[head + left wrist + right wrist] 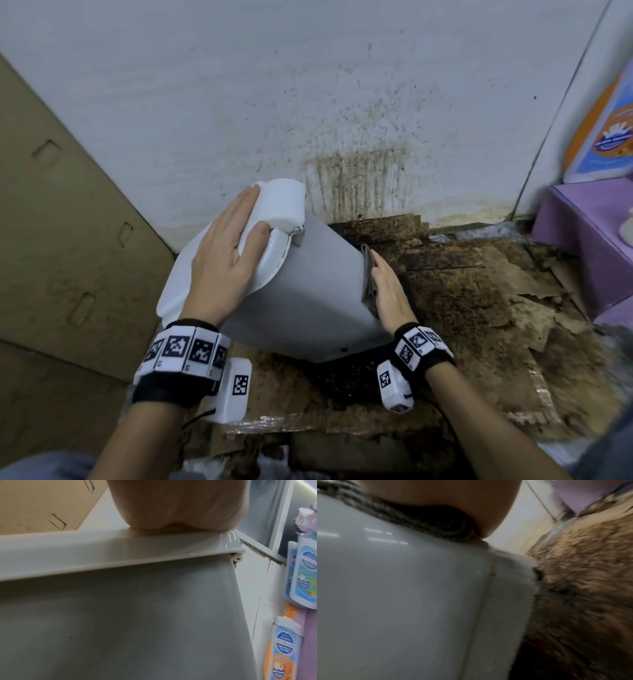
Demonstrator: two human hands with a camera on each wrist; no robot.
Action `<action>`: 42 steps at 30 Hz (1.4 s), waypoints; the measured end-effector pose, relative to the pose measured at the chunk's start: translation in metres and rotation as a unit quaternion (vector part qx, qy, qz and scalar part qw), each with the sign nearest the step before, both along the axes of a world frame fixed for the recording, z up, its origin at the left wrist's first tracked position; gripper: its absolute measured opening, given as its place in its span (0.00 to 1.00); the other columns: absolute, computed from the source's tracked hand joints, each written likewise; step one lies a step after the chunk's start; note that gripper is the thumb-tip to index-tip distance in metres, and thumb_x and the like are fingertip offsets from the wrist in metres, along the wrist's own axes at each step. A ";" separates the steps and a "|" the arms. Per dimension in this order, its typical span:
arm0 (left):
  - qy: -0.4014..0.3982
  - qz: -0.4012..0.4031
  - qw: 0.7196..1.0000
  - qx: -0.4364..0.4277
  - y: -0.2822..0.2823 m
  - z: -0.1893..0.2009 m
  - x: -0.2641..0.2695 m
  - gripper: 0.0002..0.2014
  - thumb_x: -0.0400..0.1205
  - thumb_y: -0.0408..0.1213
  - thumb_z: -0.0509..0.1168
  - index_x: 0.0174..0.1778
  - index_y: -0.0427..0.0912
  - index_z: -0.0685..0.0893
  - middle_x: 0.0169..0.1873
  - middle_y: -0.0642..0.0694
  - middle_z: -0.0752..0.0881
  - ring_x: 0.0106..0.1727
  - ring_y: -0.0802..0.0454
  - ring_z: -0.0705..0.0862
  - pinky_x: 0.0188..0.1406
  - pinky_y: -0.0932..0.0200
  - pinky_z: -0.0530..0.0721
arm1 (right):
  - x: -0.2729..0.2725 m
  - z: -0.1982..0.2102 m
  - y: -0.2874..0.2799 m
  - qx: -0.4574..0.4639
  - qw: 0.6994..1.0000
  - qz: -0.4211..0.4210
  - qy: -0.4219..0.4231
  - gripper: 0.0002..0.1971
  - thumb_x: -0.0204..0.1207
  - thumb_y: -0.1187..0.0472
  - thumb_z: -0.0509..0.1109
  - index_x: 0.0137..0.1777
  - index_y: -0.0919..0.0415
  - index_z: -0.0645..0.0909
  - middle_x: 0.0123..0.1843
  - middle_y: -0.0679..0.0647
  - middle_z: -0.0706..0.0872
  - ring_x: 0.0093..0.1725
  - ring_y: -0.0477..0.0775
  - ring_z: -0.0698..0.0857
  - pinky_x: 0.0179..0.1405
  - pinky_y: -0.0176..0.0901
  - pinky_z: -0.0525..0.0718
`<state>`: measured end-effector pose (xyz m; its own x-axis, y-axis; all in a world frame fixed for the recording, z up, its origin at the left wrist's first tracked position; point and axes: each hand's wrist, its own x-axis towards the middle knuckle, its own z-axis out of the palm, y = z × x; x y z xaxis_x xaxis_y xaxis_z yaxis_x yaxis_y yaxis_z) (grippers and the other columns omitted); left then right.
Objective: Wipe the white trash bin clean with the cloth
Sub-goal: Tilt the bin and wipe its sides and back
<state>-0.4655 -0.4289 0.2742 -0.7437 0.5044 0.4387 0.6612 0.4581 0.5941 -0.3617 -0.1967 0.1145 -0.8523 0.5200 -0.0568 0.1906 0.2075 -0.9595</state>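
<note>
The white trash bin [318,291] is tilted toward me on the floor, lid end up at the left. My left hand [233,246] lies flat on the lid [281,209], fingers straight, thumb along the lid's edge. My right hand [387,287] presses a folded grey cloth [368,274] against the bin's right side with straight fingers. In the left wrist view the palm [171,507] rests on the lid's rim above the bin wall [120,622]. The right wrist view shows the cloth [419,519] squeezed between my palm [453,493] and the bin [402,588].
Stained, torn cardboard [462,298] covers the floor under and right of the bin. A dirty white wall [308,102] stands close behind. A cardboard box [61,240] is at the left, a purple box [589,240] at the right with bottles [305,568].
</note>
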 end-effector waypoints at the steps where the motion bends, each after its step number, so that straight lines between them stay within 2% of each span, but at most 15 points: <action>1: 0.001 -0.001 1.000 0.000 0.000 0.000 0.000 0.30 0.88 0.60 0.50 0.87 0.55 0.67 0.85 0.58 0.69 0.86 0.62 0.65 0.86 0.49 0.64 | 0.005 -0.004 0.004 -0.010 1.000 -0.006 -0.014 0.24 0.93 0.54 0.48 0.88 0.51 0.60 0.89 0.47 0.63 0.86 0.43 0.61 0.88 0.48 0.56; 5: 0.001 0.005 1.000 0.007 0.001 -0.001 0.003 0.29 0.89 0.60 0.51 0.86 0.57 0.68 0.85 0.61 0.69 0.85 0.63 0.65 0.85 0.47 0.65 | 0.013 -0.012 0.009 -0.054 0.997 -0.033 -0.033 0.24 0.93 0.53 0.48 0.88 0.50 0.61 0.88 0.46 0.64 0.86 0.45 0.62 0.87 0.46 0.56; 10: -0.009 0.029 1.000 0.007 0.002 0.001 0.007 0.27 0.89 0.58 0.51 0.86 0.59 0.68 0.84 0.66 0.68 0.84 0.69 0.64 0.82 0.60 0.63 | 0.004 -0.007 -0.001 -0.032 0.998 -0.054 -0.020 0.30 0.86 0.45 0.47 0.88 0.51 0.62 0.88 0.48 0.64 0.87 0.46 0.61 0.88 0.53 0.56; 13: -0.006 0.032 0.999 0.003 0.002 0.001 0.007 0.28 0.89 0.59 0.50 0.86 0.60 0.68 0.84 0.67 0.68 0.84 0.69 0.64 0.80 0.63 0.62 | -0.005 0.015 -0.015 -0.015 0.999 -0.049 0.008 0.34 0.82 0.42 0.45 0.87 0.49 0.63 0.88 0.45 0.65 0.86 0.43 0.62 0.88 0.55 0.57; 17: -0.001 0.031 1.000 0.000 0.005 0.001 0.008 0.29 0.87 0.60 0.50 0.86 0.59 0.68 0.84 0.67 0.68 0.83 0.71 0.64 0.79 0.67 0.61 | -0.022 0.061 -0.046 0.011 0.997 -0.009 0.072 0.33 0.85 0.41 0.42 0.88 0.49 0.60 0.89 0.44 0.62 0.87 0.41 0.59 0.89 0.54 0.55; 19: 0.005 0.027 1.000 -0.001 0.007 0.001 0.010 0.30 0.87 0.61 0.50 0.86 0.59 0.68 0.84 0.65 0.69 0.83 0.71 0.64 0.79 0.70 0.60 | -0.031 0.084 -0.062 0.014 0.995 0.012 0.102 0.31 0.87 0.40 0.39 0.89 0.45 0.57 0.89 0.41 0.60 0.87 0.38 0.56 0.89 0.53 0.53; 21: 0.009 0.023 1.000 -0.002 0.007 0.001 0.011 0.30 0.87 0.61 0.49 0.86 0.58 0.68 0.84 0.64 0.69 0.84 0.69 0.64 0.81 0.67 0.61 | -0.037 0.102 -0.074 -0.015 0.991 0.023 0.132 0.29 0.89 0.39 0.38 0.88 0.41 0.57 0.89 0.37 0.60 0.86 0.34 0.56 0.89 0.53 0.53; 23: 0.006 0.025 1.000 -0.001 0.007 0.001 0.011 0.30 0.87 0.61 0.49 0.86 0.58 0.68 0.84 0.64 0.69 0.84 0.68 0.64 0.81 0.64 0.62 | -0.038 0.108 -0.081 -0.014 0.989 0.028 0.146 0.27 0.91 0.41 0.39 0.88 0.40 0.57 0.88 0.35 0.60 0.86 0.32 0.54 0.89 0.52 0.54; 27: 0.010 0.022 1.000 -0.006 0.007 0.000 0.011 0.30 0.87 0.62 0.49 0.86 0.58 0.68 0.84 0.63 0.69 0.84 0.68 0.64 0.80 0.68 0.61 | -0.032 0.096 -0.083 0.106 0.981 0.020 0.163 0.30 0.89 0.47 0.37 0.90 0.52 0.54 0.91 0.42 0.56 0.88 0.35 0.50 0.90 0.50 0.52; 33: -0.010 0.015 1.000 -0.001 0.003 0.001 0.005 0.29 0.87 0.62 0.50 0.86 0.60 0.67 0.84 0.65 0.68 0.84 0.67 0.64 0.84 0.55 0.63 | -0.015 0.056 -0.061 0.156 0.973 0.027 0.166 0.27 0.91 0.54 0.42 0.90 0.55 0.56 0.91 0.44 0.56 0.89 0.38 0.52 0.88 0.42 0.53; 37: -0.024 0.019 0.999 0.009 -0.003 0.002 0.001 0.29 0.88 0.60 0.50 0.86 0.58 0.68 0.84 0.64 0.69 0.84 0.66 0.65 0.85 0.50 0.64 | 0.000 0.011 -0.039 0.148 0.981 0.000 0.122 0.30 0.89 0.47 0.39 0.89 0.54 0.57 0.90 0.42 0.57 0.88 0.36 0.53 0.88 0.39 0.53; 42: -0.025 0.019 0.999 0.012 -0.003 0.002 0.001 0.29 0.88 0.59 0.51 0.86 0.58 0.68 0.84 0.64 0.69 0.84 0.67 0.65 0.85 0.52 0.64 | 0.017 -0.024 -0.017 0.097 0.993 -0.035 0.056 0.31 0.87 0.44 0.40 0.89 0.50 0.58 0.89 0.39 0.58 0.88 0.36 0.54 0.89 0.47 0.53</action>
